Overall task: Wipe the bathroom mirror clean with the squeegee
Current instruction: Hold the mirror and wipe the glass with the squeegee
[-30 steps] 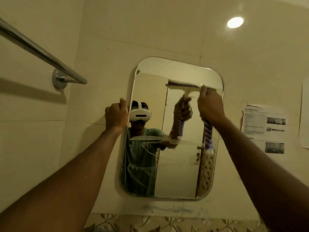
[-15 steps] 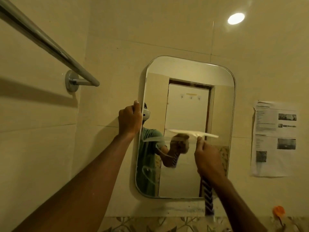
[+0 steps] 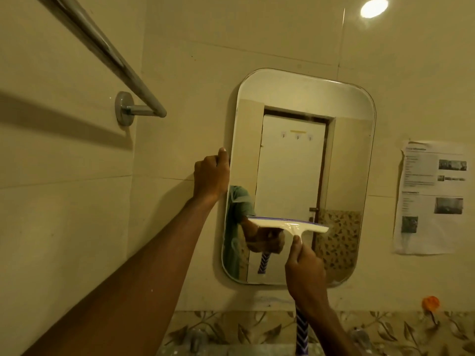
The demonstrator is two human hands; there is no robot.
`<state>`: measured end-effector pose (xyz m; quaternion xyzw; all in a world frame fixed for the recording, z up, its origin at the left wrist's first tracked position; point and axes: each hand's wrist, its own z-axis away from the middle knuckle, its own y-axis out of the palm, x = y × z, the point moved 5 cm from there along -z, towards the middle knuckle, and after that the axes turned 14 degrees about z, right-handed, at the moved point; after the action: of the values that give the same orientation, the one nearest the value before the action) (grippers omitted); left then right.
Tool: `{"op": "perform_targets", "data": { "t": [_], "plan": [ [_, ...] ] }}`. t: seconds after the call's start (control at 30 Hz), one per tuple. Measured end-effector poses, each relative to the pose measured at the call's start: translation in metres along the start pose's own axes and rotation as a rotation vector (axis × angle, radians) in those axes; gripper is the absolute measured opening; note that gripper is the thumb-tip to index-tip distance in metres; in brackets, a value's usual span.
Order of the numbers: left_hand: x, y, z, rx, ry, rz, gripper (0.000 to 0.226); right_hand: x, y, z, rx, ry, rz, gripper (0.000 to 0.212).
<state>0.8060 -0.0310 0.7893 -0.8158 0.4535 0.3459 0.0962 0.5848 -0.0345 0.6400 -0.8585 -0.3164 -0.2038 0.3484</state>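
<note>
Gripping the squeegee (image 3: 288, 225) handle in my right hand (image 3: 305, 274), thumb up its neck, blade level across the lower part of the mirror (image 3: 295, 163); my left hand (image 3: 211, 176) curls around the mirror's left edge, towel rail (image 3: 108, 56) up left

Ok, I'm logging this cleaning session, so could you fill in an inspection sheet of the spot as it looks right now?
Surface: mirror hangs on a tiled wall; the glass above the blade shows no streaks.
Job's things: squeegee blade lies level across the lower part of the mirror.
Clutter: orange object low on the wall at right.
Hands: left hand grips the mirror's left edge; right hand holds the squeegee handle.
Cables: nothing seen.
Surroundings: towel rail upper left, printed paper taped at right, light spot above, leaf-pattern tiles below.
</note>
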Motion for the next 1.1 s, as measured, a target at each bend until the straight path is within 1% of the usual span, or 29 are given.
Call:
{"op": "perform_targets", "data": {
  "t": [0.1,0.17,0.27,0.37,0.47,0.53,0.6,0.7,0.8,0.87,1.0,1.07,1.1],
  "plan": [
    [0.0,-0.002,0.0,0.023,-0.019,0.001,0.059,0.027,-0.022,-0.02,-0.082,-0.07,-0.046,0.043],
    [0.0,-0.002,-0.001,0.04,-0.056,0.027,0.065,0.056,-0.037,-0.05,-0.132,-0.109,-0.062,0.043],
    [-0.001,-0.001,-0.002,0.082,-0.137,0.069,0.073,0.083,-0.034,-0.067,-0.085,-0.119,-0.066,0.039],
    [0.0,-0.002,-0.003,0.13,-0.186,0.093,0.078,0.069,-0.003,-0.029,-0.016,-0.118,-0.078,0.036],
    [0.0,-0.004,-0.001,0.133,-0.19,0.113,0.077,0.036,0.03,0.017,0.044,-0.053,0.024,0.038],
    [-0.001,-0.004,0.002,0.13,-0.193,0.123,0.075,0.024,0.038,0.031,0.099,-0.017,0.077,0.038],
    [-0.003,-0.004,0.006,0.121,-0.192,0.116,0.071,0.031,0.026,0.026,0.108,-0.026,0.06,0.041],
    [-0.004,-0.005,0.007,0.106,-0.196,0.101,0.064,0.061,-0.01,-0.013,-0.007,-0.089,-0.035,0.041],
    [-0.005,-0.005,0.006,0.112,-0.171,0.067,0.063,0.082,-0.025,-0.044,-0.054,-0.146,0.003,0.04],
    [-0.003,-0.005,0.006,0.107,-0.164,0.064,0.065,0.071,-0.008,-0.032,-0.001,-0.135,-0.019,0.036],
    [0.002,-0.004,0.006,0.079,-0.148,0.068,0.065,0.02,0.04,0.034,0.124,-0.051,0.002,0.032],
    [0.003,-0.004,0.009,0.065,-0.101,0.024,0.064,0.006,0.04,0.041,0.142,-0.038,0.006,0.035],
    [0.004,-0.005,0.011,0.061,-0.076,-0.006,0.064,0.004,0.031,0.032,0.119,-0.043,-0.03,0.037]
  ]
}}
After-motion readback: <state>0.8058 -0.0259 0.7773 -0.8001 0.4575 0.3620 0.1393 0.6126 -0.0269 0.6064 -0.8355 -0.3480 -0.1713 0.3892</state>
